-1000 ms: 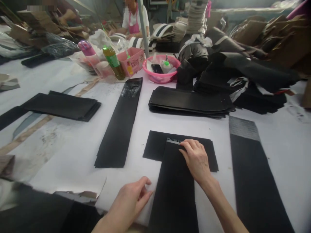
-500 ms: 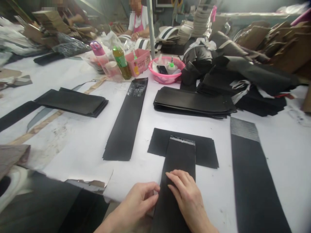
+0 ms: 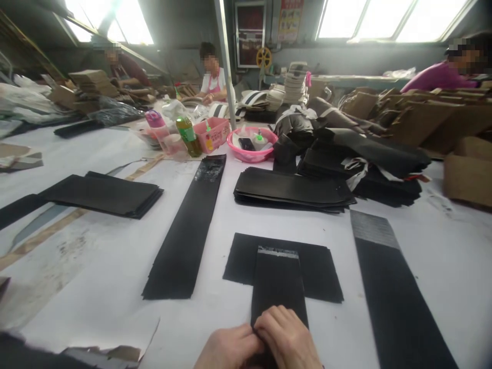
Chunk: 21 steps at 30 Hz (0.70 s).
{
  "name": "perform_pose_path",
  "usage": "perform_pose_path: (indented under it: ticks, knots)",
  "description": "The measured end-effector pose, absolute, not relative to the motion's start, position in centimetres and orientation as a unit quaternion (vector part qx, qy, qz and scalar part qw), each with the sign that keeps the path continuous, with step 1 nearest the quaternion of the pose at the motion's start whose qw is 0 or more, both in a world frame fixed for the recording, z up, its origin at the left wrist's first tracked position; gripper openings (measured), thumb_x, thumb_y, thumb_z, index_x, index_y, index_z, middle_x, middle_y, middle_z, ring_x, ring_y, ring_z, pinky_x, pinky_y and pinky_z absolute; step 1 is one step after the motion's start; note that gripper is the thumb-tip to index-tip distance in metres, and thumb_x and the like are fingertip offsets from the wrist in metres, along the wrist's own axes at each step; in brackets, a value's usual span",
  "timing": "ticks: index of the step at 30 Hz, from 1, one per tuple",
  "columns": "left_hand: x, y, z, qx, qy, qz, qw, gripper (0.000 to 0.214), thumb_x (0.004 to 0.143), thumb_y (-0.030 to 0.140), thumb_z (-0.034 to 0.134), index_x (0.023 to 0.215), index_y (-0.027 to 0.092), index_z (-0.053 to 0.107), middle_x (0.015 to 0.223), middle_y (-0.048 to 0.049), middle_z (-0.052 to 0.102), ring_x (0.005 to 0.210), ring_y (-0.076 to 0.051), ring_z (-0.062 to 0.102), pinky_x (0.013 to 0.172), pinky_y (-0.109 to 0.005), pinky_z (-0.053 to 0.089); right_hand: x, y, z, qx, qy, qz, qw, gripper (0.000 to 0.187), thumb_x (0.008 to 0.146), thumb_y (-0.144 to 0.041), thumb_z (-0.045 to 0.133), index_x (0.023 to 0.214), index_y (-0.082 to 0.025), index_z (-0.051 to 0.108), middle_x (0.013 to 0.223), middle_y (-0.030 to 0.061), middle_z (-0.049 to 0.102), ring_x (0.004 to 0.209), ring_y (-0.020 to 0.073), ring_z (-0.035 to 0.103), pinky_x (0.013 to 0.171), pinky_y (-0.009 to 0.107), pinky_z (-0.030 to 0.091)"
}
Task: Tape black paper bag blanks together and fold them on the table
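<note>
A narrow black strip (image 3: 279,284) lies lengthwise over a wider black sheet (image 3: 321,269) on the white table (image 3: 96,266), forming a T shape. A pale glue band marks the strip's far end. At the bottom edge of the view, my left hand (image 3: 228,351) and my right hand (image 3: 288,341) are side by side, fingers curled and pinching the strip's near end. Most of both hands is cut off by the frame.
Long black strips lie to the left (image 3: 184,228) and right (image 3: 392,292). Stacks of black sheets sit at the left (image 3: 103,192) and centre (image 3: 292,187). A pink basin (image 3: 251,143), pink box (image 3: 213,133) and bottle (image 3: 188,134) stand farther back. Other people work at the back.
My right hand slid from the strip's far end down to its near end, and my left hand joined it there. The view tilted up, showing more of the room.
</note>
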State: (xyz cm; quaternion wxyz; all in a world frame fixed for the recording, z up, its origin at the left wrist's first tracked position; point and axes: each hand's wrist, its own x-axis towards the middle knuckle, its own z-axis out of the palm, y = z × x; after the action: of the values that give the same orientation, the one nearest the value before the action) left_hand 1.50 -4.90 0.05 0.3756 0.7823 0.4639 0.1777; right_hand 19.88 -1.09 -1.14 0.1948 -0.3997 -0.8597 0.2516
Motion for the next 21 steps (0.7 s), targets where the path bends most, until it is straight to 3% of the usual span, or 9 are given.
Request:
perform_pose_path:
  ticks: [2, 4, 6, 10, 15, 19, 21]
  knots:
    - [1.6, -4.9, -0.7, 0.806, 0.458, 0.181, 0.328, 0.022, 0.090, 0.041, 0.052, 0.092, 0.022, 0.063, 0.083, -0.0009, 0.063, 0.072, -0.014, 0.061, 0.062, -0.019, 0.045, 19.8, -1.2, -1.1, -0.439, -0.805, 0.345, 0.201, 0.014, 0.095, -0.022, 0.041, 0.093, -0.027, 0.054, 0.081, -0.0033, 0.063, 0.071, 0.0142, 0.058, 0.065, 0.025, 0.040]
    - [1.8, -5.0, -1.4, 0.829, 0.456, 0.179, 0.268, 0.016, 0.091, 0.034, 0.050, 0.094, 0.023, 0.061, 0.085, -0.0016, 0.064, 0.075, -0.016, 0.061, 0.062, -0.021, 0.045, 19.6, -1.0, -0.7, -0.481, -0.735, 0.435, 0.195, 0.010, 0.091, -0.028, 0.050, 0.100, -0.028, 0.052, 0.083, -0.0049, 0.066, 0.072, 0.0130, 0.061, 0.066, 0.023, 0.042]
    - [1.9, -5.1, -1.9, 0.846, 0.455, 0.174, 0.217, 0.012, 0.090, 0.026, 0.050, 0.092, 0.022, 0.060, 0.085, -0.0023, 0.064, 0.075, -0.017, 0.059, 0.059, -0.023, 0.045, 19.3, -0.7, -0.1, -0.510, -0.692, 0.479, 0.179, 0.019, 0.083, -0.030, 0.060, 0.100, -0.027, 0.052, 0.082, -0.0049, 0.066, 0.070, 0.0131, 0.062, 0.065, 0.022, 0.044]
    - [1.9, -5.3, -2.8, 0.860, 0.450, 0.179, 0.160, 0.010, 0.087, 0.019, 0.049, 0.081, 0.021, 0.057, 0.080, -0.0030, 0.061, 0.075, -0.017, 0.055, 0.060, -0.025, 0.046, 19.3, 0.1, 1.3, -0.511, -0.695, 0.491, 0.122, 0.015, 0.075, -0.018, 0.060, 0.088, -0.024, 0.057, 0.075, -0.0043, 0.066, 0.068, 0.0133, 0.061, 0.062, 0.021, 0.044]
    - [2.2, -5.4, -4.4, 0.839, 0.472, 0.235, 0.134, 0.010, 0.084, 0.018, 0.049, 0.075, 0.021, 0.054, 0.082, -0.0022, 0.060, 0.073, -0.017, 0.055, 0.057, -0.026, 0.045, 19.8, 0.0, 1.6, -0.521, -0.717, 0.459, 0.062, 0.022, 0.069, -0.007, 0.052, 0.081, -0.025, 0.059, 0.068, -0.0061, 0.067, 0.062, 0.0123, 0.062, 0.055, 0.019, 0.040]
    - [2.0, -5.0, -4.0, 0.834, 0.487, 0.242, 0.093, 0.006, 0.081, 0.025, 0.055, 0.080, 0.020, 0.058, 0.103, -0.0065, 0.063, 0.086, -0.022, 0.059, 0.066, -0.031, 0.052, 20.0, -0.5, 0.9, -0.534, -0.741, 0.400, 0.072, 0.017, 0.073, -0.009, 0.051, 0.076, -0.025, 0.056, 0.067, -0.0056, 0.064, 0.059, 0.0119, 0.060, 0.053, 0.019, 0.040]
    - [1.6, -4.2, -3.2, 0.853, 0.470, 0.211, 0.079, 0.019, 0.079, 0.034, 0.062, 0.092, 0.019, 0.060, 0.114, -0.0093, 0.062, 0.102, -0.027, 0.059, 0.078, -0.036, 0.054, 20.2, -0.7, 0.4, -0.524, -0.749, 0.393, 0.101, 0.015, 0.073, -0.009, 0.051, 0.075, -0.024, 0.054, 0.070, -0.0050, 0.062, 0.058, 0.0105, 0.059, 0.053, 0.018, 0.042]
